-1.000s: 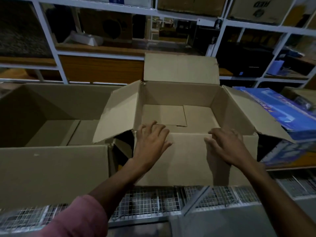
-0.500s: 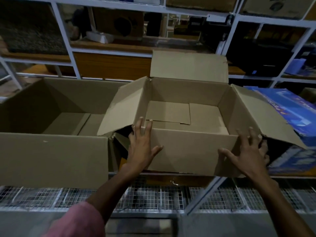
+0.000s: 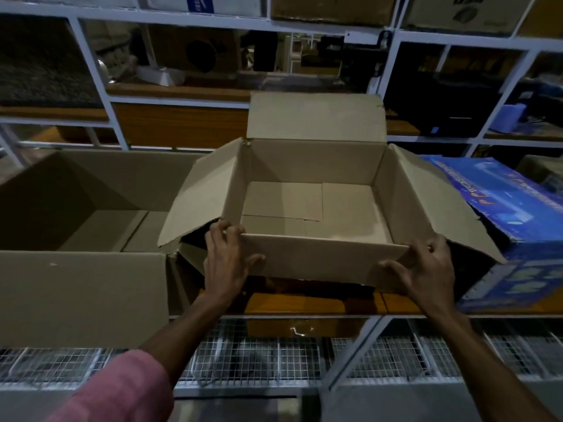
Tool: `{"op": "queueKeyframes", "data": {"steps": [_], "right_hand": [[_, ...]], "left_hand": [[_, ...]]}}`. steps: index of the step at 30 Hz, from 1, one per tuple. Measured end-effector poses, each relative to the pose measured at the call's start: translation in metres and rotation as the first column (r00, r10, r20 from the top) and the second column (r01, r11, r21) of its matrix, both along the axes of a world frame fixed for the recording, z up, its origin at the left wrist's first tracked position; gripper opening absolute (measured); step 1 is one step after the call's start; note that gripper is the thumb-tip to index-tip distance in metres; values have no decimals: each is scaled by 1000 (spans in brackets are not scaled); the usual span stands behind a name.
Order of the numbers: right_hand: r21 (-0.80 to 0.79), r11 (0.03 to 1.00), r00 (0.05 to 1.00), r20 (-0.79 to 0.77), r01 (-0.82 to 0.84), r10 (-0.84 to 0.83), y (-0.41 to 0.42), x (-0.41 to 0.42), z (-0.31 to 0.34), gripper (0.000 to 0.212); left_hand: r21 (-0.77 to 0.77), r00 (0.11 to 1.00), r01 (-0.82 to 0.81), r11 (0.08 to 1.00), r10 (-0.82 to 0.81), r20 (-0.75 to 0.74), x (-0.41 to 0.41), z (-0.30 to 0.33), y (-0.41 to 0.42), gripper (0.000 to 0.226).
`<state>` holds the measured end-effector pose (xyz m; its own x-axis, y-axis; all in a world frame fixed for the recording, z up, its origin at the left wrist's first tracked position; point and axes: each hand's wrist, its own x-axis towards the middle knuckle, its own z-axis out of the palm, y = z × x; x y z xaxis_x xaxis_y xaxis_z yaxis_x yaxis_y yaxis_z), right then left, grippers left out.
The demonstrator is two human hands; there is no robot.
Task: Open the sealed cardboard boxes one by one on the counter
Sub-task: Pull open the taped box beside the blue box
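Right now the open box (image 3: 313,208) sits straight ahead of me, its long side running from one hand to the other. My left hand (image 3: 227,263) grips the near left corner, fingers curled over the edge and thumb on the front wall. My right hand (image 3: 426,269) grips the near right corner the same way. Both hands are just as close to it. Its flaps stand open and it looks empty, so I think this one is done. A bigger open box (image 3: 76,284) sits beside my left hand, and a blue box (image 3: 518,239) beside my right, on the surface (image 3: 304,303).
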<state>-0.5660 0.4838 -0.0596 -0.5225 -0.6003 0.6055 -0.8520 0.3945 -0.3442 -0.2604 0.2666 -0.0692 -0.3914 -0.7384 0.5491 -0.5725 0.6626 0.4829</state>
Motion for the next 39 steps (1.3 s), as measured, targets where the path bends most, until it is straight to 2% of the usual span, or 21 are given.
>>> {"op": "queueKeyframes", "data": {"steps": [7,12,15,24,32,39], "right_hand": [[-257,963,993,-105,-80,55,7,13,31,45],[-297,946,989,-106,-132,105,-17,36,59,46],[-329,918,974,-125,-221,189,-43,66,74,46],[-290,909,951,-163,-299,261,-146,185,104,44],[-207,927,947,-145,-313,288,-239,320,112,51],[-83,953,955,-79,-291,285,-290,374,102,55]], "left_hand": [[-257,991,27,966,-60,-123,15,45,-1,75],[-334,987,-22,942,-32,-157,53,77,-6,79],[-368,987,-63,928,2,-162,89,90,-14,78],[-412,974,-210,887,153,-166,233,106,-76,73],[-379,974,-228,897,207,-96,375,115,-168,77],[-314,981,-189,931,194,-14,427,104,-227,81]]}}
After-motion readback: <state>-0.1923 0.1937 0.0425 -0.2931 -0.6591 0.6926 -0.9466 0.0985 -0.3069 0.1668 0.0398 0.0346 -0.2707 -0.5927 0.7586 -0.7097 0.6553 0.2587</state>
